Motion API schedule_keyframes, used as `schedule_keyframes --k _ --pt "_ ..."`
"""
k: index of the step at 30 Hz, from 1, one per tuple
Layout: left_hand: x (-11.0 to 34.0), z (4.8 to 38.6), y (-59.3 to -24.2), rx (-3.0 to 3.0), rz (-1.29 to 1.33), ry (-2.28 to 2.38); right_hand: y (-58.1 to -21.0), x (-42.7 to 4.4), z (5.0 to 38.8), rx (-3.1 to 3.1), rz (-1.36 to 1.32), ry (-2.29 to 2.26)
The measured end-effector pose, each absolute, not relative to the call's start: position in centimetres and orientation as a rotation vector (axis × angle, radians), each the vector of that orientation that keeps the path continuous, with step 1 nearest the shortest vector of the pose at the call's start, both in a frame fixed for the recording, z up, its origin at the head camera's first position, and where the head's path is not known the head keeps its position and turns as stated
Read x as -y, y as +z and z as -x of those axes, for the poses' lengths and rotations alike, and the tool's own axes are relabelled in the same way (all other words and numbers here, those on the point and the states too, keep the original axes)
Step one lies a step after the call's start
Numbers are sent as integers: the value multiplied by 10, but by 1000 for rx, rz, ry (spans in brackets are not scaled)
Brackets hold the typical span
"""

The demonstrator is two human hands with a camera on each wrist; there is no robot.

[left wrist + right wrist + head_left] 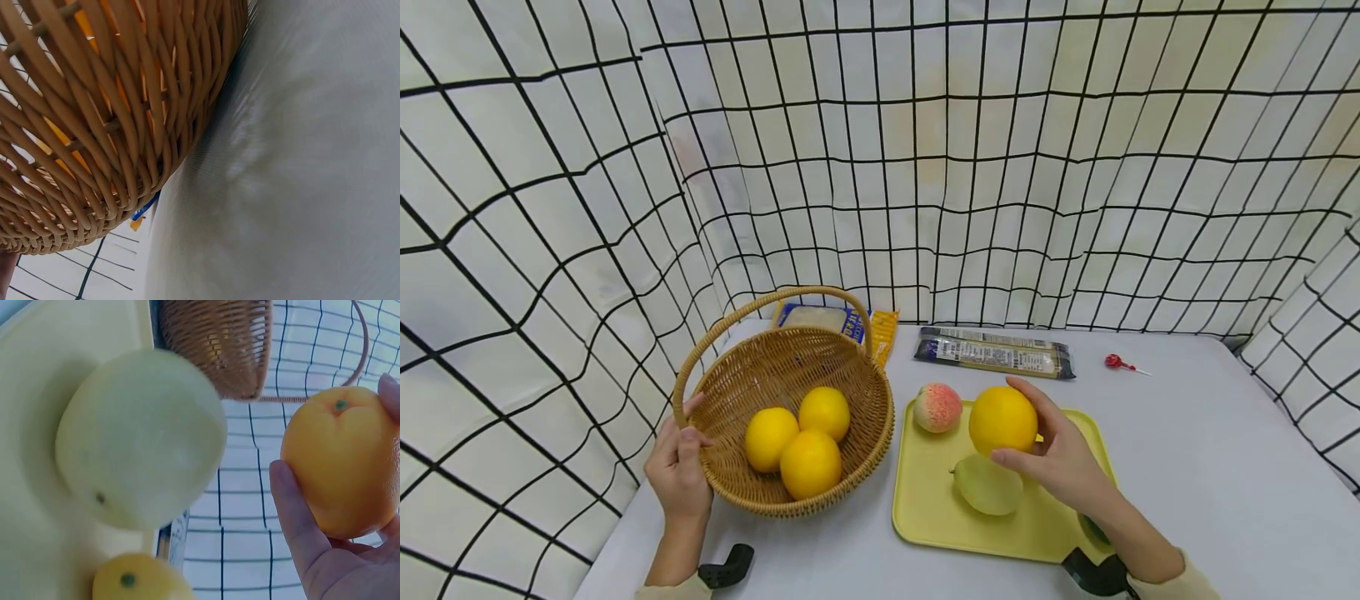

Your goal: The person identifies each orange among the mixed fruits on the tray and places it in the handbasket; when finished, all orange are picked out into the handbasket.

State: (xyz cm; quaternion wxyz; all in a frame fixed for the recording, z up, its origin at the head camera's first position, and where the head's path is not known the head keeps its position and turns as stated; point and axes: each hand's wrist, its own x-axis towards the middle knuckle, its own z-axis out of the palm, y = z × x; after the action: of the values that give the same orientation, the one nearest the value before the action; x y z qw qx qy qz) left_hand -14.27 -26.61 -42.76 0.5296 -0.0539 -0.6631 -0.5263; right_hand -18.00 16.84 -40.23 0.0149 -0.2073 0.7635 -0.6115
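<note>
At the left of the head view a round wicker basket (868, 408) tilts toward me, with several oranges (811, 464) inside. My left hand (679, 471) grips its left rim near the foot of the arched handle. The basket's woven outside (125, 119) fills much of the left wrist view; only a sliver of that hand shows. My right hand (1067, 467) holds an orange (1002, 419) between thumb and fingers above the yellow tray (917, 525). Below that orange, a pale green fruit (987, 486) lies on the tray. A pink-and-white peach (937, 407) sits at the tray's far left corner.
Another orange-yellow fruit (140, 581) is partly visible in the right wrist view. A dark green thing (1096, 528) is mostly hidden under my right wrist. Behind are a blue-and-yellow bag (850, 323), a long dark packet (995, 352) and a red lollipop (1116, 362). Black netting encloses the table.
</note>
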Motion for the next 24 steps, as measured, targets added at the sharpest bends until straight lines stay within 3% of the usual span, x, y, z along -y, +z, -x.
schedule_keyframes --k 24 --pt "266 144 -427 1567 148 -1254 -380 -72 197 -2264 786 -1892"
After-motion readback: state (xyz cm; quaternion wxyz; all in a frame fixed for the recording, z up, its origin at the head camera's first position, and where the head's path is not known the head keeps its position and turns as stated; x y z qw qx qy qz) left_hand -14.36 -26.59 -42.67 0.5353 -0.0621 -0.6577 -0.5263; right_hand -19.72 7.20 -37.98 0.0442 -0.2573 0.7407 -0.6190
